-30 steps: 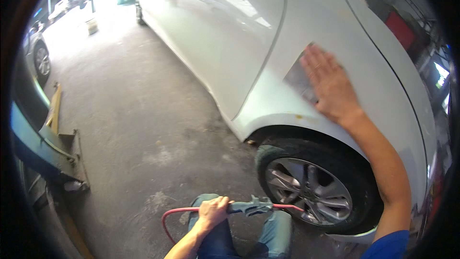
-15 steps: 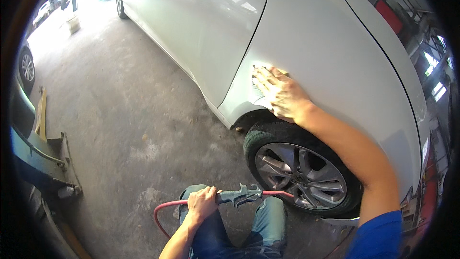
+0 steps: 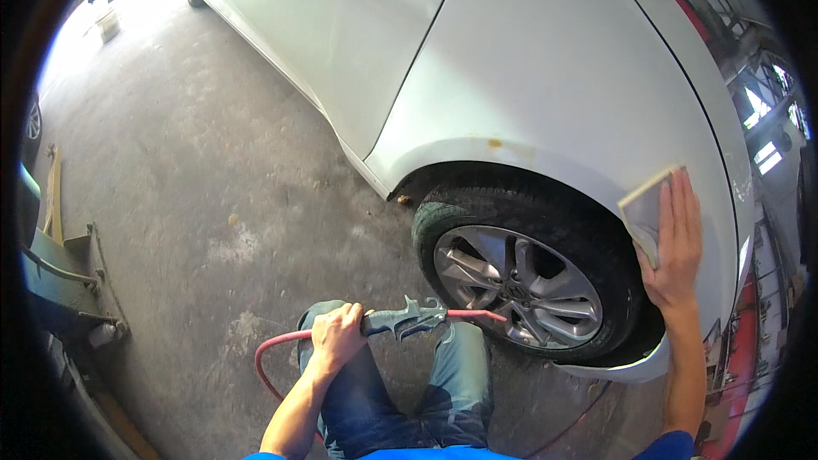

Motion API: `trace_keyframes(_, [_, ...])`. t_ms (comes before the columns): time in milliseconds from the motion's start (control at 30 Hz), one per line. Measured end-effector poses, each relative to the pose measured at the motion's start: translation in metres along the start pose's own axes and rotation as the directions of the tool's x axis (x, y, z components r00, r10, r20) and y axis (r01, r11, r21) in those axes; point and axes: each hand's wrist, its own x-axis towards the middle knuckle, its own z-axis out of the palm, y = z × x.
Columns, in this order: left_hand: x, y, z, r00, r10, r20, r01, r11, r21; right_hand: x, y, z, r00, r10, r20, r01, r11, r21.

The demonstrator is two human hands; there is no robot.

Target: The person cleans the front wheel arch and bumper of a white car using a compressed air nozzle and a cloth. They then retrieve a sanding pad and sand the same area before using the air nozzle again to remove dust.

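My left hand (image 3: 337, 334) is wrapped round the grey handle of an air blow gun (image 3: 407, 320), resting above my knee. A thin red nozzle points right toward the wheel, and a red hose (image 3: 266, 354) trails from the other end. My right hand (image 3: 676, 243) presses a flat pad (image 3: 645, 213), greyish with a pale yellow edge, on the white car fender (image 3: 545, 77), right of the wheel arch. Its fingers point up, with the thumb along the pad's lower edge. A small yellowish patch (image 3: 495, 144) shows on the fender above the tyre.
Below the arch stands the front wheel (image 3: 518, 290) with its silver spokes. The white door (image 3: 341, 17) runs off to the upper left. Grey metal equipment (image 3: 64, 277) stands at the left on the concrete floor (image 3: 204, 145). A light bucket (image 3: 107, 24) is farther back.
My right hand has slid the pad from the fender's rear edge near the door to the front side of the wheel arch. The left hand keeps the blow gun in place.
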Motion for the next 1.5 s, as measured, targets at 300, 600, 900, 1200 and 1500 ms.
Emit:
trace_keyframes(300, [0.002, 0.001, 0.004, 1.0, 0.008, 0.012, -0.008, 0.998, 0.059, 0.1, -0.058, 0.032, 0.983, -0.18, -0.038, 0.182, 0.981, 0.066])
trace_keyframes(600, [-0.006, 0.002, -0.001, 0.999, 0.016, -0.032, -0.016, 1.0, -0.017, 0.106, -0.059, 0.028, 0.969, -0.247, 0.011, 0.247, 0.969, -0.012])
trace_keyframes(900, [-0.011, 0.008, -0.004, 1.0, 0.006, 0.008, -0.005, 0.998, -0.058, 0.188, -0.18, 0.13, 0.827, -0.547, 0.129, 0.543, 0.837, 0.068])
trace_keyframes(1200, [-0.013, -0.001, -0.003, 0.999, 0.009, -0.053, -0.015, 0.995, -0.1, 0.216, -0.248, 0.188, 0.769, -0.587, 0.253, 0.601, 0.799, 0.024])
trace_keyframes(1500, [-0.016, -0.006, -0.004, 1.0, 0.005, -0.01, -0.006, 0.998, -0.068, 0.215, -0.256, 0.2, 0.839, -0.461, 0.29, 0.484, 0.875, -0.011])
